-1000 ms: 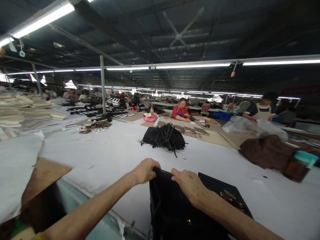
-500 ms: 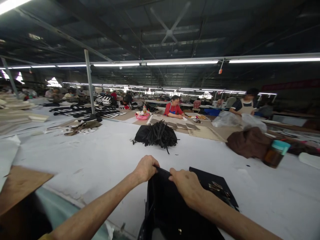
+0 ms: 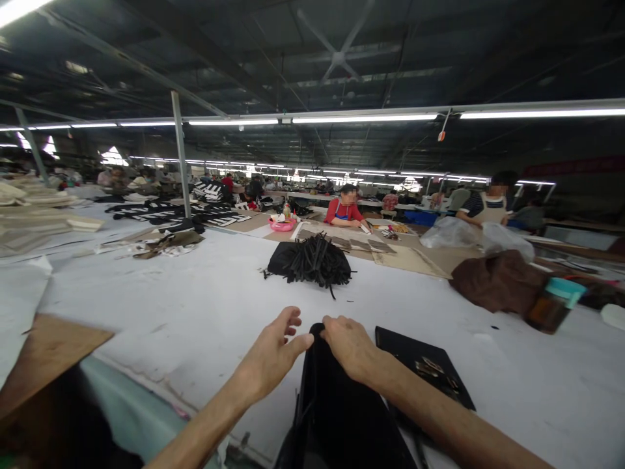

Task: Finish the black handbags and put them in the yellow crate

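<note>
A black bag (image 3: 351, 423) stands at the table's near edge below my hands, its lower part cut off by the frame. My right hand (image 3: 352, 346) pinches the bag's top edge near its far corner. Just left of that corner, my left hand (image 3: 270, 355) has its fingers apart and holds nothing; its thumb tip is close to the edge, and I cannot tell if it touches. To the right, partly behind my right forearm, lies a flat black panel (image 3: 407, 348) with several metal fittings (image 3: 432, 368) on it.
A bundle of black strips (image 3: 319, 260) lies ahead on the white tabletop (image 3: 209, 293). At right are a brown cloth (image 3: 493, 283) and a teal-lidded jar (image 3: 554, 306). Brown board (image 3: 68, 339) lies at left. Two people (image 3: 344, 210) work across the table, near a pink basket (image 3: 282, 223).
My left hand has let go of the bag's top edge and opened its fingers. The bag's top has turned and narrowed in view, while my right hand stays on its edge.
</note>
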